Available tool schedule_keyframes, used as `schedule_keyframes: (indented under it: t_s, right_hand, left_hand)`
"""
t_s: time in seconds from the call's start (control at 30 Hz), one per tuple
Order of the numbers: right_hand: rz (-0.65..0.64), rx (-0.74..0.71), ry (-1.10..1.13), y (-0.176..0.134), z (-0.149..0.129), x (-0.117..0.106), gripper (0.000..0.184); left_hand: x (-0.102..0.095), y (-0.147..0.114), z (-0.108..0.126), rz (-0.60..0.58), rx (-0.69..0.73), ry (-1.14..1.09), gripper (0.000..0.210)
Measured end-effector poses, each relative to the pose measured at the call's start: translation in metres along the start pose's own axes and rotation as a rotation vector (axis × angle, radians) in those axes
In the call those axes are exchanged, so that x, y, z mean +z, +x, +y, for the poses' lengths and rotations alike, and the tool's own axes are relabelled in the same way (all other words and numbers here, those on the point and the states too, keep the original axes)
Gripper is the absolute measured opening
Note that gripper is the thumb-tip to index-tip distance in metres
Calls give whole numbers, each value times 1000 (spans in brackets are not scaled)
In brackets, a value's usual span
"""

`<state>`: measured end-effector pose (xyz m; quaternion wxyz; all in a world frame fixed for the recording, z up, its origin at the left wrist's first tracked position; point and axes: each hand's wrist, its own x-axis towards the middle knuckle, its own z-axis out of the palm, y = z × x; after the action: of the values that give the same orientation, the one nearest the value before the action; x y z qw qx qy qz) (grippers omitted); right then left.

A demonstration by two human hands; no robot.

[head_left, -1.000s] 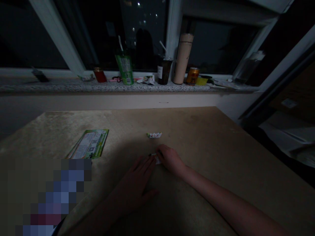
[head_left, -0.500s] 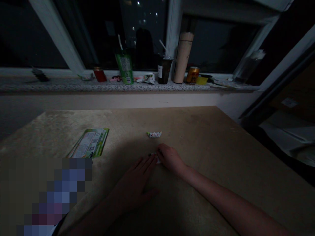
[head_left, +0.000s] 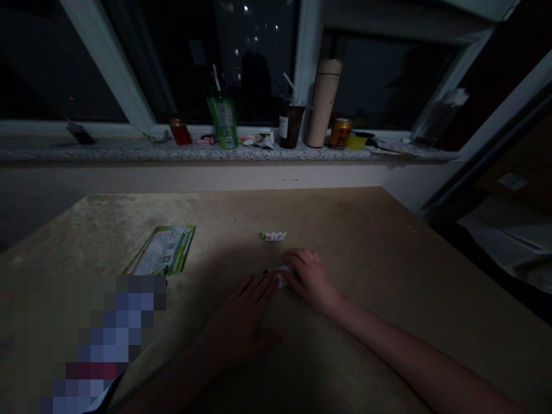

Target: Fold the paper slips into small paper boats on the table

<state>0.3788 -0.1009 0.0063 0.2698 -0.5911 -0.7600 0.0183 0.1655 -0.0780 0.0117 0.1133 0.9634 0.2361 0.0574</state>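
A small piece of folded white printed paper lies flat on the table, partly covered by my fingers. My left hand rests palm down with its fingers stretched out, the fingertips on the paper's left side. At the paper's right edge is my right hand, its fingers loosely bent and the thumb apart from them, touching the paper. Just beyond the hands sits a small folded paper boat, green at its left tip, touched by neither hand.
Green printed packets or cards lie on the table at the left, beside a blurred-out patch. Along the windowsill stand a green cup, a dark cup, a tall flask, a can and a red jar.
My right hand has shifted slightly right and its fingers have spread, so more of the paper shows. My left hand stays flat on the paper. The whole view has shifted a little.
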Motion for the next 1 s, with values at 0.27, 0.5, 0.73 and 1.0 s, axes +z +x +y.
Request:
schedule_keyframes:
  t_s: [0.27, 0.5, 0.73, 1.0]
  right_hand:
    - [-150, -260, 44, -29, 2, -7, 35]
    - [-193, -199, 91, -25, 5, -5, 34]
    - [-196, -191, 101, -22, 7, -5, 39]
    - [-198, -190, 131, -17, 7, -9, 41]
  left_hand:
    - [1, 1, 1, -33, -10, 23, 84]
    - [1, 0, 1, -25, 4, 23, 83]
    - [1, -1, 2, -9, 10, 14, 80]
    - [0, 0, 0, -11, 22, -19, 84]
